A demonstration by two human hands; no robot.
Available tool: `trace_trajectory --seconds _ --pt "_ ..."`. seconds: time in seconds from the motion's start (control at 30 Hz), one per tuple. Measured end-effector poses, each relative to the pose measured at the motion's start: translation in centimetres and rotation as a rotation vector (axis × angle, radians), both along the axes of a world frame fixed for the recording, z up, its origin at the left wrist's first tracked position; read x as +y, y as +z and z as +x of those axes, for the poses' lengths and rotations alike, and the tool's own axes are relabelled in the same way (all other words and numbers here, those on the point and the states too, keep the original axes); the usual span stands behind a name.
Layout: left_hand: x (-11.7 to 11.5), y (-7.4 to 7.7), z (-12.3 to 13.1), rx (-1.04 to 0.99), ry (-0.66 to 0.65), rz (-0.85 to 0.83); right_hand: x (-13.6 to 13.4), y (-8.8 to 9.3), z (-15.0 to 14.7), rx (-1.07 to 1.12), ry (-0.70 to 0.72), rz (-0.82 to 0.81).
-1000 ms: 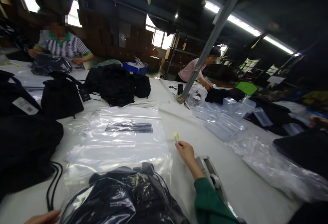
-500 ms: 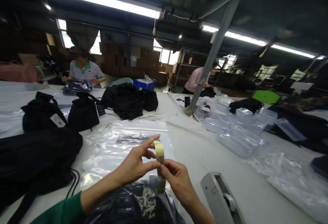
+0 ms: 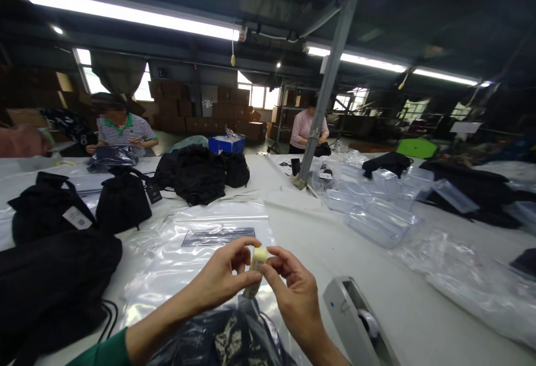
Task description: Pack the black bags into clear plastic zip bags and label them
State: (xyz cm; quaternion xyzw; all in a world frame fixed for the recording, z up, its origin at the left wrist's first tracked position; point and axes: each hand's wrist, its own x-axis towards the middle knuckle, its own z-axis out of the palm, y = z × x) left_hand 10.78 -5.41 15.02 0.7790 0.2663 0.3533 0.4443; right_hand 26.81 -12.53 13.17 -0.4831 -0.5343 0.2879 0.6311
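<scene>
Between my two hands is a small roll of pale yellow label strip [image 3: 258,256], with greyish print along its side. My left hand [image 3: 224,268] pinches it from the left, thumb low and index finger at the top. From the right, the thumb and index finger of my right hand [image 3: 293,288] press on its edge. Right below lies a clear plastic bag with dark contents [image 3: 226,332], partly hidden by my forearms. Behind my hands, flat clear bags [image 3: 167,265] are spread out, the top one bearing a printed block of text.
A grey tape dispenser [image 3: 355,321] stands right of my right hand. Black drawstring bags [image 3: 123,201] fill the left side. Clear plastic boxes [image 3: 381,221] and crumpled film [image 3: 456,282] lie to the right. A metal post [image 3: 329,87] rises mid-table. Two co-workers are across the table.
My right hand's fingers have moved up the label roll, and my left index finger has bent down onto its top. The strip now shows shorter. The view has shifted slightly right and up.
</scene>
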Motion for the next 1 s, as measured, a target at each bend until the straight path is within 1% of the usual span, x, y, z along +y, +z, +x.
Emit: trace_trajectory --seconds 0.13,0.2,0.3,0.37,0.43,0.6,0.7,0.77,0.83,0.9,1.0 --pt "0.2 -0.7 0.7 -0.061 -0.025 0.027 -0.1 -0.5 0.2 0.068 -0.022 -0.004" --pt "0.2 -0.9 1.0 -0.101 -0.064 -0.049 0.0 -0.6 0.4 0.083 -0.039 -0.002" --pt "0.2 -1.2 1.4 -0.141 -0.119 -0.222 0.1 -0.5 0.8 0.081 -0.048 -0.004" --pt "0.2 -1.2 1.7 -0.152 -0.141 -0.237 0.1 -0.2 1.0 0.074 -0.049 -0.003" --pt "0.2 -1.1 2.2 -0.141 -0.135 -0.174 0.1 0.1 1.2 0.061 -0.059 -0.001" --pt "0.1 -0.6 3.3 -0.119 -0.058 -0.053 -0.1 0.3 1.6 0.008 -0.098 0.03" --pt "0.3 -0.2 3.8 -0.018 -0.023 0.138 -0.4 0.4 2.4 -0.064 -0.123 0.047" --pt "0.5 -0.1 4.0 0.042 -0.007 0.26 -0.8 0.8 3.2 -0.124 -0.11 0.023" --pt "0.9 -0.3 4.2 0.091 -0.031 0.326 -1.3 1.5 4.2 -0.18 -0.061 -0.03" --pt "1.2 -0.6 4.3 0.153 -0.091 0.368 -1.8 2.6 5.4 -0.263 -0.003 -0.079" --pt "1.4 -1.0 4.7 0.258 -0.165 0.442 -2.3 4.3 7.1 -0.422 0.047 -0.108"
